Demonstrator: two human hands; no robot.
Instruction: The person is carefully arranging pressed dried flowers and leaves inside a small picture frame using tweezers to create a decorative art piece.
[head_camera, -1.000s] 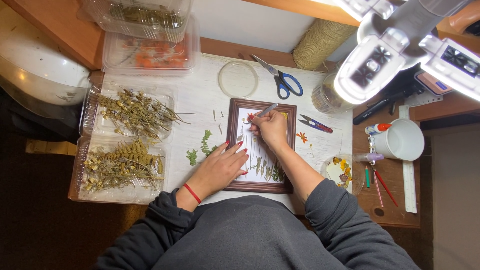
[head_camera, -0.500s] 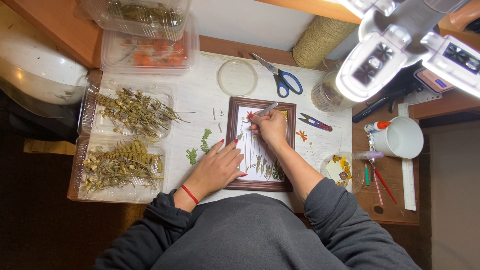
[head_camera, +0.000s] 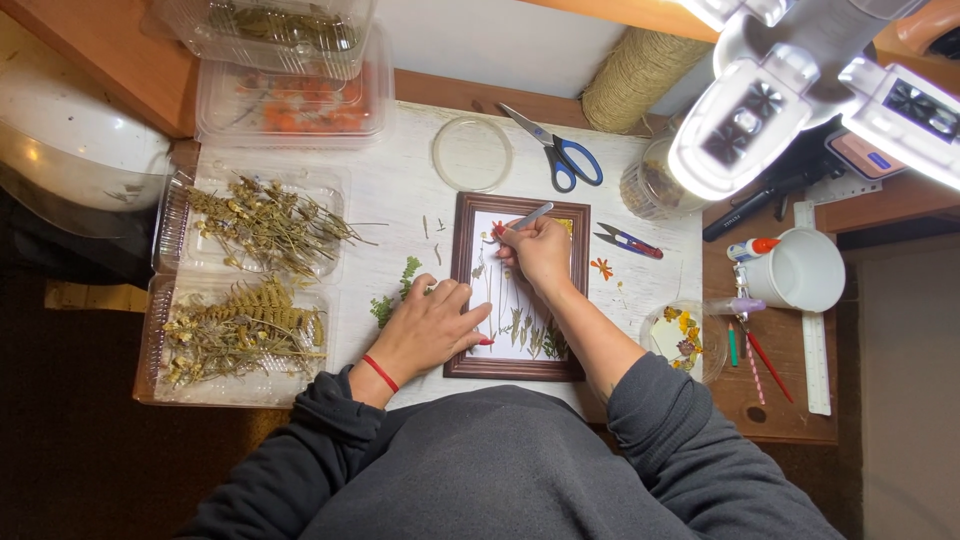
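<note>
Nearest to you, your dark grey sleeves ran forward over the white worktop (head_camera: 400, 190), the left wrist wearing a thin red band (head_camera: 380, 373). Your left hand (head_camera: 432, 325) lay flat and open, gripping nothing, its fingertips pressed on the left edge of the dark wooden picture frame (head_camera: 462, 300) and on the white sheet inside it. Pressed stems and leaves (head_camera: 525, 330) lay in a row on that sheet, toward its near end. Your right hand (head_camera: 541, 250) rested over the upper middle of the sheet, its grip closed around silver tweezers (head_camera: 530, 216), whose tips pointed at a small red flower (head_camera: 497, 229) near the top left corner of the sheet. Just left of the frame lay a few green fern sprigs (head_camera: 392, 300). Farther left stood two clear plastic trays of dried plants (head_camera: 245, 290), one behind the other. To the right of the frame lay small red-handled snips (head_camera: 622, 240) and a loose orange flower (head_camera: 601, 267), and beyond them a shallow glass dish of petals (head_camera: 682, 338), a white mug (head_camera: 797, 271) and a ruler (head_camera: 815, 330). Toward the far edge sat a round clear lid (head_camera: 472, 153), blue-handled scissors (head_camera: 560, 155), a glass jar (head_camera: 650, 185), a roll of twine (head_camera: 630, 80) and two stacked clear boxes (head_camera: 290, 70).
</note>
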